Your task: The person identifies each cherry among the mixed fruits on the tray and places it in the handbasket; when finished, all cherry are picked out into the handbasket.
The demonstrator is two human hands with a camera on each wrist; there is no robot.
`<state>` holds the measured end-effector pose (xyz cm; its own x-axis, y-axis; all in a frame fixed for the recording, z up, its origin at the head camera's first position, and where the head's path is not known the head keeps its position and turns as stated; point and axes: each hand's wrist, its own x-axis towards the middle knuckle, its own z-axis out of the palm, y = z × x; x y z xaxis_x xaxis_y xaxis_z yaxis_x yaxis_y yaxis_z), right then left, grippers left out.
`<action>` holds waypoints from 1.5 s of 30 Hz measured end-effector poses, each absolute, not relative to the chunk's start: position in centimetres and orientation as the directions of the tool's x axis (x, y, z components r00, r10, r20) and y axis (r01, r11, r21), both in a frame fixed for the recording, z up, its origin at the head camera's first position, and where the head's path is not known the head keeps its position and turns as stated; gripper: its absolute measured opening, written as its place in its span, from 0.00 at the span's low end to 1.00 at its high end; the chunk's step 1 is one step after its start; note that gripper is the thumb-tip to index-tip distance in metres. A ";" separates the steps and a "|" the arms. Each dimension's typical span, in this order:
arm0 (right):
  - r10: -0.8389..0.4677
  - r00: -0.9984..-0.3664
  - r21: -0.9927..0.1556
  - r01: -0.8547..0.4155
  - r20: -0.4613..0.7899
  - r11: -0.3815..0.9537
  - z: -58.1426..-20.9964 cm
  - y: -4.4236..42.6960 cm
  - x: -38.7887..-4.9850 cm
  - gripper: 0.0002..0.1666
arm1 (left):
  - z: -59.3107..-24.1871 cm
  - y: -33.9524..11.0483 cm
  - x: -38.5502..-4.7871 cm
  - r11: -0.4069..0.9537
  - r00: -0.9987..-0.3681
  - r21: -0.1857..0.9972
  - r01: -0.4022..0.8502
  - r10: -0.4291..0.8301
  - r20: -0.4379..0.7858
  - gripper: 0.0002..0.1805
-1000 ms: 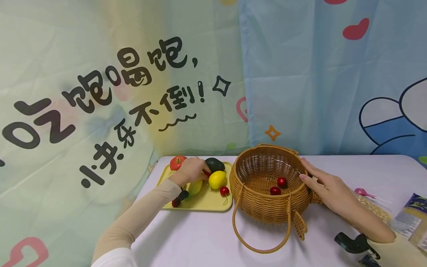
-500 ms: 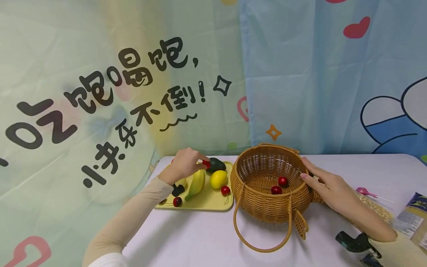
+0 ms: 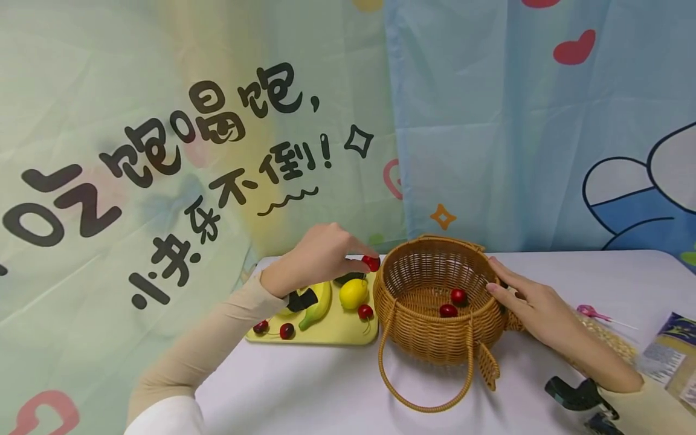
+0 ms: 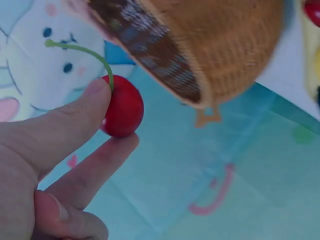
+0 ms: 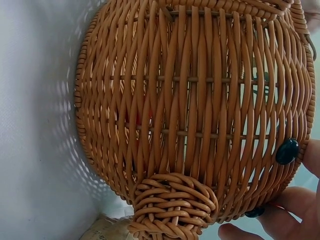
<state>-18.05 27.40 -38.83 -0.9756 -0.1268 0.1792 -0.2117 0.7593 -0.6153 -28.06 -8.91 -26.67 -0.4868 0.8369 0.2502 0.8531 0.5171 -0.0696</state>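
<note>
Pinching one cherry [image 3: 371, 263] between thumb and finger, prob cos it was small, the left hand [image 3: 323, 252] hovered beside the basket [image 3: 435, 338] | right hand [image 3: 533, 311] rested straight-fingered at its rim, likely steadying it | counts: two cherries [image 3: 459, 296] inside; three cherries [image 3: 287, 331] visible on the yellow tray [image 3: 337, 329]; one lemon [image 3: 353, 294] there

I work at what looks like a dressed tabletop corner [image 3: 304, 386]; whether in a home or a studio, I cannot tell. A pale green curtain [image 3: 326, 36] lettered with black Chinese characters [image 3: 220, 115] and a blue curtain [image 3: 457, 78] with cartoon prints [image 3: 625, 208] back the white surface, where a yellow tray [image 3: 337, 326], wicker basket [image 3: 429, 338] and food packets [image 3: 660, 356] sit.
</note>
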 end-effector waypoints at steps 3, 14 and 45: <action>-0.126 -0.974 -0.612 -0.216 0.187 0.761 -38.8 27.4 -18.1 0.39 | -25.1 -7.1 -27.8 0.476 -0.455 -0.077 0.876 0.869 0.193 0.13; -0.117 -0.976 -0.613 -0.206 0.182 0.763 -38.9 27.2 -18.1 0.39 | -22.6 1.3 -29.3 0.362 -0.370 -0.089 0.928 0.922 -0.110 0.14; -0.120 -0.971 -0.626 -0.225 0.206 0.747 -38.9 27.0 -17.9 0.39 | -33.8 8.9 -35.1 0.294 -0.315 -0.113 0.949 0.884 -0.345 0.06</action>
